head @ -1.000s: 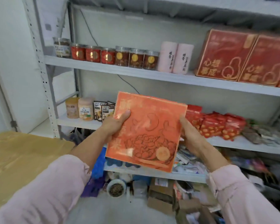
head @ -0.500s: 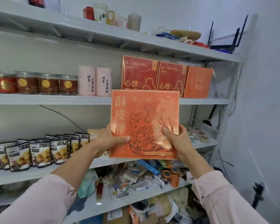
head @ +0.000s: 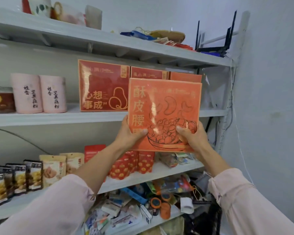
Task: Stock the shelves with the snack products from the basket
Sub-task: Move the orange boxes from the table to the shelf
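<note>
— Two hands on one thing, am I seeing that right?

— Yes. The left hand (head: 128,134) and the right hand (head: 192,135) clasp the lower corners of a flat orange snack box (head: 165,106), thumbs across its printed front, fingers behind. It is upright, face toward the camera, raised in front of the right end of the second shelf (head: 58,118), its lower half hanging below that shelf's front edge.

— What is on that board?

— Dark red boxes (head: 103,85) standing in a row; the held box covers most of those farther right, so I cannot tell whether it touches them. To the left stand two pink canisters (head: 39,94) side by side, then a clear jar (head: 1,100) at the frame's edge.

— And the rest of the rack?

— Pale grey metal shelving (head: 225,106) with a perforated upright at the right, set into the corner beside a plain white wall (head: 270,99). The top shelf (head: 109,43) carries cups, loose packets and a black router (head: 212,46). Below the hands, red snack pouches (head: 126,167) and cream ones stand beside dark-topped bags (head: 15,178). Lower still lies a jumble of small packets and oddments (head: 134,206).

— Sleeves?

— Pale pink sleeves (head: 61,202), pushed up from the wrists.
</note>
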